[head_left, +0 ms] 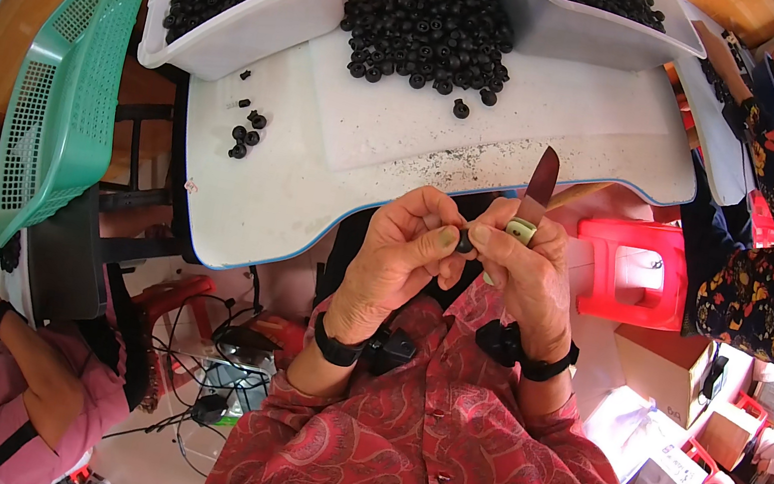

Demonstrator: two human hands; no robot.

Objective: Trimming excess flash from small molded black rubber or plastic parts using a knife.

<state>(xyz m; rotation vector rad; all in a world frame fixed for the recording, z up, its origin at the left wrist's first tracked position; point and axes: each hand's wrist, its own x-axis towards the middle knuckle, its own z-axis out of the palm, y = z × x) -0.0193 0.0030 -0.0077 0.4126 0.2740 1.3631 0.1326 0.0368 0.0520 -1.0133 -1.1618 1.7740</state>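
Note:
Close in front of my chest, at the table's near edge, my two hands meet. My left hand (406, 250) is closed, its thumb and fingers pinching a small black rounded part (465, 242). My right hand (534, 275) is wrapped round a knife (541, 182) with a pale green handle, its blade pointing up and away from me. The right thumb reaches to the black part as well. Beyond my hands, a heap of similar black parts (431, 26) lies on the white table (262, 202). One loose part (461, 109) sits just in front of the heap.
A white bin (270, 21) and a grey bin (592, 36), both filled with black parts, flank the heap. Several loose pieces (244, 135) and dark shavings (461, 161) lie on the table. A green basket (73, 111), a red stool (603, 286) and co-workers are at the sides.

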